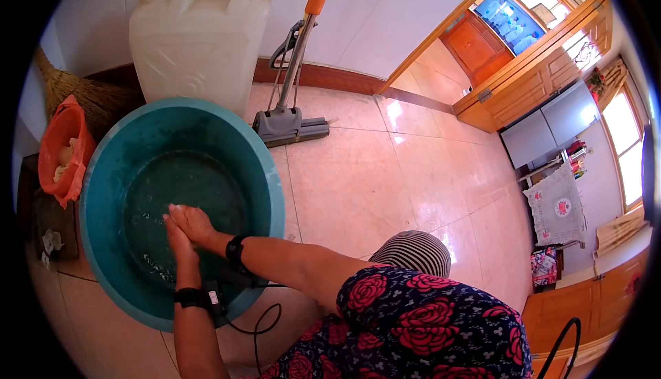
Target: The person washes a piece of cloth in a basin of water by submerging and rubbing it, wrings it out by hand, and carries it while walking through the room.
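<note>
Your right hand (197,225) and left hand (180,243) are together over the inside of a large, round, teal plastic tub (107,200), palms turned towards each other and fingers fairly straight. Neither one grips the tub; whether anything is caught between your palms, you cannot tell from this angle. The tub stands on the pink tiled floor (351,186), its walls rising all round your hands. Below them, glints suggest a shallow layer of clear water (157,269).

Judging by its look, the tub is stiff and not fragile, light for its width when dry but heavier and inclined to slosh with water in it. Its wet inner wall is probably slippery, so the thick rim is the better hold, one hand on each of two opposite sides, kept level.

A black strap (235,249) circles your right wrist, another (189,298) your left, and a thin black cable (268,320) loops to the right of your left forearm. Beyond your hands, past the far rim, stands a translucent white plastic jug (196,45); further right is a grey mop head (279,125) on a metal pole. Left of your hands, outside the tub, sits an orange-red plastic bag (63,148).
</note>
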Motion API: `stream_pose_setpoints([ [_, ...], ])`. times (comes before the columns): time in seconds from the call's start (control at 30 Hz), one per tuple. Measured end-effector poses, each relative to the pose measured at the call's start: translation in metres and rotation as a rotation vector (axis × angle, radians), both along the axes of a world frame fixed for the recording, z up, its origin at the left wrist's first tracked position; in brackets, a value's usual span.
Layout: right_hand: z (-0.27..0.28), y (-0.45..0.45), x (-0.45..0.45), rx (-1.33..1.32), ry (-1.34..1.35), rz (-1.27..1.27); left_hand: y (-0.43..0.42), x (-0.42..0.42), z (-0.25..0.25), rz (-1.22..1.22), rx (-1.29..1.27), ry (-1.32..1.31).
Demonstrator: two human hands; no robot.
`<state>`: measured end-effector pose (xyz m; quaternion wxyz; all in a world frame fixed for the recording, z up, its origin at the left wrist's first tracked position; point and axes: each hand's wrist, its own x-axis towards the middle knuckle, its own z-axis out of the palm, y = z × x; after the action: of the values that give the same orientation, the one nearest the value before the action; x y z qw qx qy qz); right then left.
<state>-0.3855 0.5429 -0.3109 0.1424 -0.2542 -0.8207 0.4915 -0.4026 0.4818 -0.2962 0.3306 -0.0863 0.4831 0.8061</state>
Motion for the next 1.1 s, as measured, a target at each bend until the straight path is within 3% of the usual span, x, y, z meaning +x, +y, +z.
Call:
stream_pose_setpoints([
  [0.03,-0.006,0.005,-0.003,-0.001,-0.066,-0.018,0.002,0.003,0.008,-0.017,-0.024,0.040],
  [0.13,-0.010,0.020,0.004,-0.307,-0.076,-0.364,-0.005,-0.017,-0.073,-0.210,-0.282,0.550],
  [0.23,-0.008,0.035,0.013,-0.745,0.033,-0.619,-0.006,-0.024,-0.079,-0.186,-0.636,0.463],
  [0.33,-0.022,0.042,0.015,-0.563,-0.097,-0.644,-0.015,-0.036,-0.089,0.023,-0.593,0.420],
  [0.43,-0.033,0.043,0.015,-0.383,-0.222,-0.660,-0.022,-0.035,-0.088,0.069,-0.675,0.374],
  [0.53,-0.038,0.029,0.020,0.112,-0.349,-0.523,-0.027,-0.019,-0.040,-0.264,-0.588,-0.108],
  [0.63,-0.060,0.037,0.014,-0.134,-0.543,0.027,-0.025,-0.013,-0.057,-0.257,-0.487,-0.201],
  [0.7,-0.055,0.024,0.033,-0.308,0.118,0.323,-0.028,-0.016,-0.083,-0.224,-0.249,-0.301],
  [0.77,-0.031,0.012,0.030,-0.585,0.315,0.382,-0.030,-0.019,-0.083,-0.155,0.014,-0.403],
  [0.83,-0.003,0.004,0.011,-0.969,0.029,0.201,-0.033,-0.022,-0.061,-0.068,0.219,-0.496],
  [0.93,0.007,-0.014,0.014,-0.074,0.151,0.176,-0.036,-0.016,-0.051,-0.081,0.174,-0.178],
  [1.03,0.016,-0.017,0.021,0.286,0.187,0.098,-0.028,-0.007,-0.028,-0.065,0.114,-0.143],
  [1.1,0.028,-0.014,0.023,0.262,0.017,0.059,-0.022,-0.008,-0.023,-0.097,0.023,-0.170],
])
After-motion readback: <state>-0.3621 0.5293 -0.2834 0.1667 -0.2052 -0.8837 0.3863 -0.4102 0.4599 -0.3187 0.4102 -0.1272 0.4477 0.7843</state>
